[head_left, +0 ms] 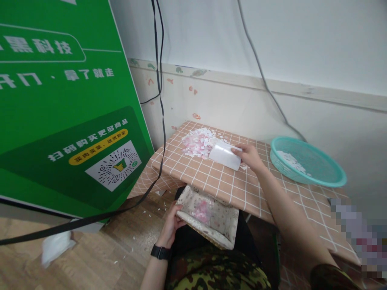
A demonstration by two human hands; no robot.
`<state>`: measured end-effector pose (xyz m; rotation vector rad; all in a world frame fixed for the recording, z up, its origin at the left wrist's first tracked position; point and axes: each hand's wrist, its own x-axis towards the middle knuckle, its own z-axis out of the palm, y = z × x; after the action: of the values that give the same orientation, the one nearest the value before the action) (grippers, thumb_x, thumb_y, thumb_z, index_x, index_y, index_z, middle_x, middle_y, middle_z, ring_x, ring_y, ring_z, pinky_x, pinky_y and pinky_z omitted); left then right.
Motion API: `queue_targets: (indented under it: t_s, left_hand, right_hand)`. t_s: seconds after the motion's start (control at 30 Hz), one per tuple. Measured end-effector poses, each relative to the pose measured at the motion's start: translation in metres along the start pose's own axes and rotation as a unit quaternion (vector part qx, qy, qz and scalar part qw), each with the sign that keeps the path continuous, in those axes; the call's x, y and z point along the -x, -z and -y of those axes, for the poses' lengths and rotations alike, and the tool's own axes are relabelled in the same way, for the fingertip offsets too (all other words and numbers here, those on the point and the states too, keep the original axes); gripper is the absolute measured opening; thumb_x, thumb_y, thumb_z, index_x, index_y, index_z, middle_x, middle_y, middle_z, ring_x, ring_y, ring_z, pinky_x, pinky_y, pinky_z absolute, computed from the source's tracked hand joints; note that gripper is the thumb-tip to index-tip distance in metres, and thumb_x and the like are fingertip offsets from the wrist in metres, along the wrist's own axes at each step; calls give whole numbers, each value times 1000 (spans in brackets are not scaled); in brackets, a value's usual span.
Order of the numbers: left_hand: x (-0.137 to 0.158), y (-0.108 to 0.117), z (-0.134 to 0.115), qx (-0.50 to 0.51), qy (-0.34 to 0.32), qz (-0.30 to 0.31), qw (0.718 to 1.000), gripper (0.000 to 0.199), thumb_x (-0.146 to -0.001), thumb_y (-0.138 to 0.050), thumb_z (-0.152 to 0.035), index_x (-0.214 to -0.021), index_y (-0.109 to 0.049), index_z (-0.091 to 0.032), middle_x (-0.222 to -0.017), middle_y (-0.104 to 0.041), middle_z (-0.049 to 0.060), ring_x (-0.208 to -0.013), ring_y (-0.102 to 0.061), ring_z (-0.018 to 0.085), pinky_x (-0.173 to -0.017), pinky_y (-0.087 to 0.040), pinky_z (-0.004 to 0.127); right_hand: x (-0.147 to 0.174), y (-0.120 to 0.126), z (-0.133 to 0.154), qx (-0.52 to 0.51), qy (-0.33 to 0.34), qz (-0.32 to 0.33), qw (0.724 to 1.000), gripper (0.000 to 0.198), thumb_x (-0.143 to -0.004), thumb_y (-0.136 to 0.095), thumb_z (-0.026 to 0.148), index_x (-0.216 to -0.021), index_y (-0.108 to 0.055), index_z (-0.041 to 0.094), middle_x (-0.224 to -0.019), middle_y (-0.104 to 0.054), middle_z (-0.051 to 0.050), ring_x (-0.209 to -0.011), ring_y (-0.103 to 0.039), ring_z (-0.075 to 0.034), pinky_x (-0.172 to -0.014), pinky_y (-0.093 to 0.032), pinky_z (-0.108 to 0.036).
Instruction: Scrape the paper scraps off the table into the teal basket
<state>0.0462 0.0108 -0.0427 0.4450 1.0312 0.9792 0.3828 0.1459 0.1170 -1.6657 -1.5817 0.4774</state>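
Note:
My right hand [249, 156] grips a white card [225, 155] and holds it on the checked tabletop [211, 177], right beside a heap of small pink and white paper scraps [199, 141]. My left hand [172, 221] grips the left rim of a floral fabric-lined basket [222, 235], held below the table's front edge over my lap. Some pink and white scraps lie inside the basket.
A teal plastic basket [326, 175] with a few white scraps stands on the table's right side. A large green sign [60, 100] leans at the left, with black cables [161, 100] hanging beside it. Scraps and a white crumpled piece [56, 245] lie on the wooden floor.

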Motion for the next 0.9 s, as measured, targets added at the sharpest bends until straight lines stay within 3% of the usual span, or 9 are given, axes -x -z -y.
queue_targets:
  t_s: [0.27, 0.37, 0.53, 0.77, 0.9]
  left_hand:
    - [2, -3, -3, -3, 6, -9, 1000, 37, -76, -61, -35, -110, -56, -21, -85, -69, 5, -70, -66, 19, -70, -54, 38]
    - [3, -4, -4, -7, 8, -12, 1000, 38, -76, -60, -36, -111, -57, -21, -86, -70, 5, -71, -66, 20, -70, -54, 38]
    - [3, -4, -4, -14, 9, -7, 1000, 40, -76, -60, -37, -112, -57, -21, -89, -71, 7, -73, -67, 21, -69, -53, 37]
    - [0, -1, -1, -8, 5, 2, 1000, 39, -76, -60, -36, -111, -57, -20, -84, -70, 5, -72, -66, 20, -69, -54, 38]
    - [-1, -1, -1, -4, 7, -5, 1000, 38, -76, -60, -34, -111, -56, -20, -80, -69, 4, -68, -66, 20, -69, -55, 39]
  right_hand:
    - [0, -12, 9, -51, -7, 0, 999, 52, -75, -57, 55, -102, -68, 12, -67, -66, -5, -53, -58, -18, -45, -46, -28]
    - [0, -10, 14, 11, 29, -3, 999, 48, -77, -55, 53, -98, -71, 13, -66, -66, -5, -54, -57, -18, -48, -44, -28]
    - [2, 3, 19, 134, 77, -78, 985, 41, -79, -54, 47, -94, -72, 13, -69, -67, -7, -65, -59, -20, -57, -42, -30]
    - [19, -1, 26, 63, 86, 18, 994, 41, -82, -51, 49, -90, -71, 14, -68, -67, -5, -59, -57, -17, -54, -40, -28]
    - [21, 14, 21, 106, 77, 4, 991, 40, -79, -55, 49, -86, -72, 13, -68, -67, -6, -59, -58, -18, -54, -40, -28]
